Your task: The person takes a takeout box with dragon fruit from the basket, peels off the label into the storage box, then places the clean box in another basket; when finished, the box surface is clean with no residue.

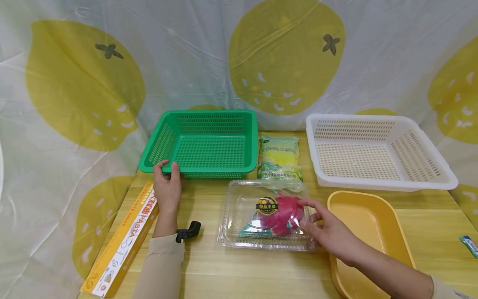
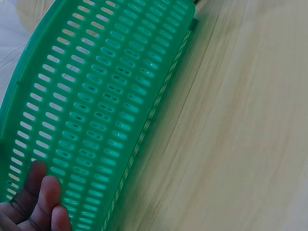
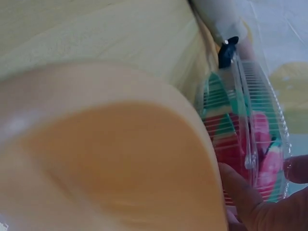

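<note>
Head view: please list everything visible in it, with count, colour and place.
Green basket: one, green, back left
White basket: one, white, back right
Pouch: one, green and yellow, between baskets
Clear box: one, transparent, centre
Box contents: count unclear, pink and green, inside
Deep tray: one, yellow, right of box
Pasta carton: one, orange and white, left
Small packet: one, green and blue, far right
Table: one, yellowish, beneath
Cloth: count unclear, whitish with lemons, behind
Wrist device: one, black, left wrist
Sleeves: two, beige, forearms
Left hand: one, basket's rim
Right hand: one, box's right end

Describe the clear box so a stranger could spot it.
On the wooden table, find the yellow tub. Just left of it, held by the right hand, is the clear box. Unlike the tub, it is transparent and lidded, showing something pink inside.
</note>
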`<state>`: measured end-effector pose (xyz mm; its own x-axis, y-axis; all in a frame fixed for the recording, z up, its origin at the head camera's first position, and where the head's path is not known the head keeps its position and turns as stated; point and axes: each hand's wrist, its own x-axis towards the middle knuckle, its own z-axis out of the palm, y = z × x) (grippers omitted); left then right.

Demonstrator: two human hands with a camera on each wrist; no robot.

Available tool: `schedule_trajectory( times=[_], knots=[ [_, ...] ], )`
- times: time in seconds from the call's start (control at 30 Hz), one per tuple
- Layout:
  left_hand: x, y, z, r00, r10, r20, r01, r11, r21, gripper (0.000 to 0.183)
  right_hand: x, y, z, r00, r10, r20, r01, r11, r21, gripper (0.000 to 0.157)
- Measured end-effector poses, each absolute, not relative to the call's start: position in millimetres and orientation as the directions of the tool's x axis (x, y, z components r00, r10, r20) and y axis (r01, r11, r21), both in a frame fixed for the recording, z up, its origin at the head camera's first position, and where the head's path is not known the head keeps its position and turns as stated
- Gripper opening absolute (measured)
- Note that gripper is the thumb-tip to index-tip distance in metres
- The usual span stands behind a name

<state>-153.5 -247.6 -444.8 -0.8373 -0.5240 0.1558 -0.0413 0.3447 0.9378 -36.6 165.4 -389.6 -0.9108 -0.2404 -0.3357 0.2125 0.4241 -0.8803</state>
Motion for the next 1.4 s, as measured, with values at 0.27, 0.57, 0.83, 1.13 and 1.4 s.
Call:
schedule_trajectory(
  times=[0.27,0.57,0.83,1.13,1.4],
  knots=[
    [-153,-246,-444,-0.844,-0.516,0.145,-0.046,0.339,0.94,0.053,-37,171,-389,-0.884,-0.268,-0.383,0.226,0.474,-0.851,0.057],
    [-151,-249,-441,-0.849,-0.517,0.113,-0.115,0.39,0.914,0.061,-36,177,-377,-0.893,-0.278,-0.353,0.134,0.585,-0.8,0.061],
    [-140,-247,-423,-0.878,-0.476,0.047,-0.207,0.467,0.86,0.069,-42,180,-368,-0.954,-0.274,-0.121,-0.102,0.677,-0.729,0.06],
    [-120,-224,-393,-0.956,-0.269,0.113,-0.054,0.542,0.839,0.075,-66,174,-367,-0.952,-0.297,0.077,-0.277,0.727,-0.629,0.046],
    [-97,-196,-378,-0.989,-0.083,0.121,0.06,0.523,0.85,0.059,-83,164,-368,-0.931,-0.332,0.15,-0.352,0.713,-0.607,0.043]
  ],
)
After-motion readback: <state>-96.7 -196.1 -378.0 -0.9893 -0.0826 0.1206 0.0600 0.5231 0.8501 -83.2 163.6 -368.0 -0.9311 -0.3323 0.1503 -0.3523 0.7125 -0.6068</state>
